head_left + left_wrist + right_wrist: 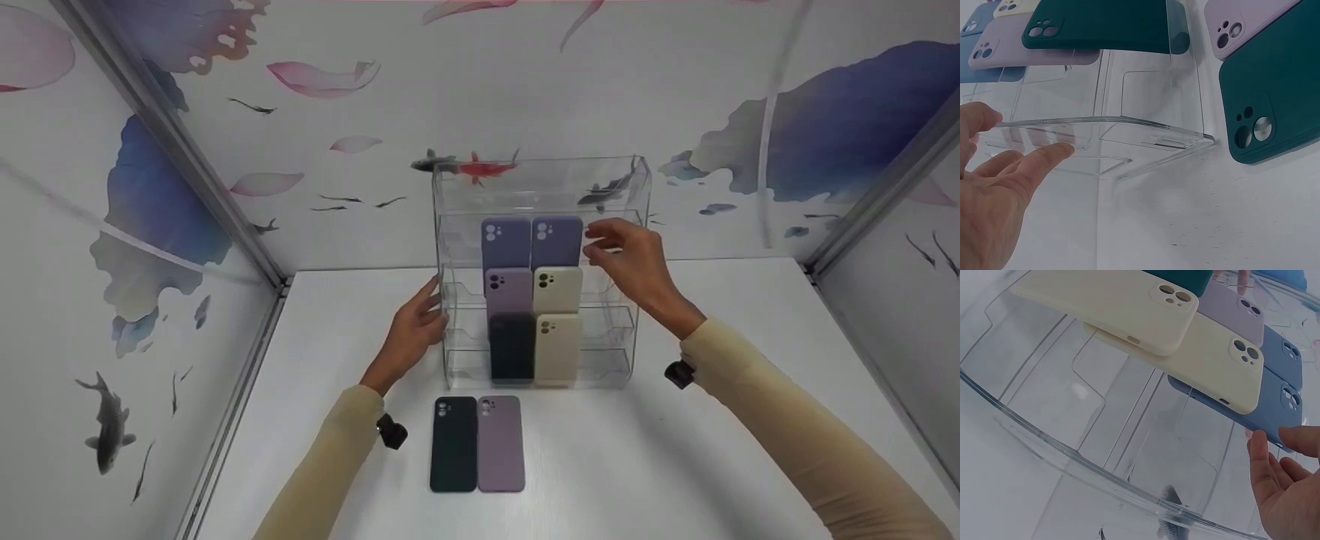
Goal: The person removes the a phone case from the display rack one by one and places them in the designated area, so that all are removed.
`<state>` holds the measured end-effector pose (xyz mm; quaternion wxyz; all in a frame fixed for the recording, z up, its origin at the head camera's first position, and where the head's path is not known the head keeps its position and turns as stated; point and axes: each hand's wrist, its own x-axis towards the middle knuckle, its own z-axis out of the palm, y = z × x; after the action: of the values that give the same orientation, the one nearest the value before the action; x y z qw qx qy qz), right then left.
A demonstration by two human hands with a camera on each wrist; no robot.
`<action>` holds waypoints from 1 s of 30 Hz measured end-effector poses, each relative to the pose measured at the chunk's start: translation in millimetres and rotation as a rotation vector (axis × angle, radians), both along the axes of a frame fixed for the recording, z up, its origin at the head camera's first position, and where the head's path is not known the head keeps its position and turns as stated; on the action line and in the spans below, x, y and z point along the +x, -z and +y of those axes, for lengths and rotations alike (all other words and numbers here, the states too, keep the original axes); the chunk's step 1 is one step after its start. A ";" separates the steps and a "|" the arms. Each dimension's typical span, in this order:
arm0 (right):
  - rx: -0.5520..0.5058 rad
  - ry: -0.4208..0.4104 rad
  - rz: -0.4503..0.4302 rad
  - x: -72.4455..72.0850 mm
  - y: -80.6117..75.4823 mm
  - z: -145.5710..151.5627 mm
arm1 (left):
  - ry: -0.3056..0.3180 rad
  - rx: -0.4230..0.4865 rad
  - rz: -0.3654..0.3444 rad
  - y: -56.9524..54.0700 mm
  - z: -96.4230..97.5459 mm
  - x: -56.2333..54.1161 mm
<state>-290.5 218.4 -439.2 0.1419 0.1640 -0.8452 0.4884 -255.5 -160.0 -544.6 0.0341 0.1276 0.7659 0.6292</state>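
Note:
A clear acrylic tiered rack [609, 367] stands upright, with phone cases leaning in it two by two. Violet-blue cases, left [507, 244] and right [556, 244], fill the top row. Below are a lilac case [510, 296] and a cream case [558, 296]; at the bottom, a dark green case [512, 352] and another cream case [558, 356]. My left hand [409, 330] rests against the rack's left side panel, thumb [1053, 157] extended along it. My right hand [634, 259] is beside the upper right violet-blue case, fingertips [1258, 439] at its edge, not wrapped round it.
On the white table in front of the rack, a dark green case [454, 450] and a lilac case [501, 450] lie side by side. White walls printed with fish and petals enclose the table at the back and sides. Each wrist carries a small black camera.

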 end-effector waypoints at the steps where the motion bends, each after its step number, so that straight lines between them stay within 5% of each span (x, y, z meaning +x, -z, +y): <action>1: -0.003 0.004 0.009 -0.2 -0.4 -0.2 | 0.001 -0.002 -0.005 0.0 0.0 -0.1; 11: 0.026 0.026 0.083 -1.5 -1.8 -4.7 | 0.005 -0.001 -0.018 0.1 -0.4 -1.3; 21: 0.007 -0.009 0.057 -4.7 -2.3 -7.2 | -0.004 0.000 -0.008 2.5 -0.1 -2.5; 30: 0.048 0.039 0.063 -7.3 -1.1 -9.7 | -0.007 -0.006 -0.001 0.9 0.3 -0.8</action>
<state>-297.8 208.7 -438.1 0.1738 0.1662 -0.8550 0.4596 -256.3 -159.7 -545.5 0.0326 0.1244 0.7683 0.6271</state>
